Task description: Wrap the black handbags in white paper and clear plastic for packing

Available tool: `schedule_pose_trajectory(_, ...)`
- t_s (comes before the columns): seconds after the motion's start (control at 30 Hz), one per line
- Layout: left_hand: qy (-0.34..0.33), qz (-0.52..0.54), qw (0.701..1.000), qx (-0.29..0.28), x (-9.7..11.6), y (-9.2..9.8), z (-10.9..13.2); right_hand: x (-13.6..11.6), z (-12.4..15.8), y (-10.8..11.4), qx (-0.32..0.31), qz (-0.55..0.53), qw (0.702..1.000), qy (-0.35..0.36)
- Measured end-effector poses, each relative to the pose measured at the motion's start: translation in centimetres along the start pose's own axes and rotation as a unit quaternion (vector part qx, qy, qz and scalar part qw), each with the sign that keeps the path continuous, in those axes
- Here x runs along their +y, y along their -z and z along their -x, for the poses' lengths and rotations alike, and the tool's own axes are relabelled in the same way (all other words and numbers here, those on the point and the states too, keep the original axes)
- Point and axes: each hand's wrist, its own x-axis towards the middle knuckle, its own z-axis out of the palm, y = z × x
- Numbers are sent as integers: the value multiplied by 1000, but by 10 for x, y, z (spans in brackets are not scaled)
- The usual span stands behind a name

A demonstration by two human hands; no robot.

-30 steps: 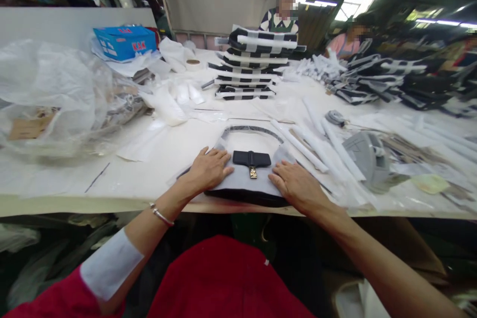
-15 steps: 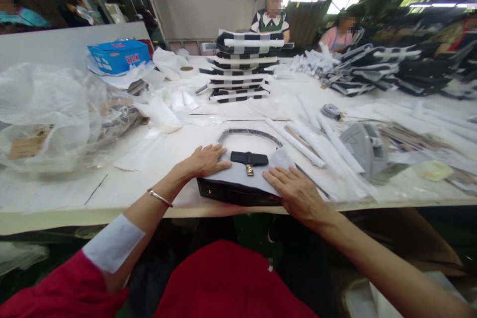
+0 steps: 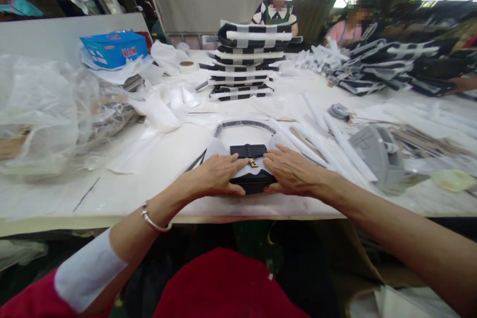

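Note:
A black handbag (image 3: 254, 182) lies near the table's front edge. White paper (image 3: 219, 146) covers part of its upper face. Across the middle sit a black flap piece (image 3: 240, 151) and a gold clasp (image 3: 253, 163). Its handle (image 3: 244, 123), in clear wrap, arches away from me. My left hand (image 3: 218, 175) grips the left side, fingers on top by the clasp and thumb at the front edge. On the right side, my right hand (image 3: 292, 170) holds the bag likewise, its thumb low at the front. Both hands hide the bag's ends.
Behind the bag stands a stack of wrapped black bags (image 3: 242, 64). Crumpled clear plastic (image 3: 40, 104) and a blue box (image 3: 115, 50) are on the left. White strips (image 3: 346, 144), a grey tape dispenser (image 3: 376, 151) and more bags (image 3: 387, 67) lie right. Co-workers are beyond.
Both hands have gone from lying flat on the paper to gripping the bag's sides, closer together. The paper's front edge has drawn back, and the gold clasp has tilted.

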Motion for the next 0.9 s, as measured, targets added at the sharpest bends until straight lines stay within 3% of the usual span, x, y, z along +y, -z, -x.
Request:
schedule_pose_trajectory(0.1,16,-27,997,68,3,-26,1,1,4,-24,31,-51,998,3)
schedule_pose_trajectory(0.27,46,-39,983,175,7,-83,3,-2,22,-86,173,-77,982,0)
schedule_pose_trajectory(0.37,34,-36,973,224,6,-101,5,-6,26,-109,242,-84,967,-1)
schedule_pose_trajectory(0.47,5,-26,974,226,1,-97,9,-5,26,-109,250,-96,964,-6)
schedule_pose_trajectory(0.57,4,-20,976,215,3,-75,12,-3,23,-93,221,-112,969,-15)
schedule_pose_trajectory(0.73,23,-57,980,190,33,-36,4,-7,17,-59,190,-115,975,-7)
schedule_pose_trajectory(0.9,74,-76,981,162,54,-35,-6,-18,4,-35,141,-67,988,10)
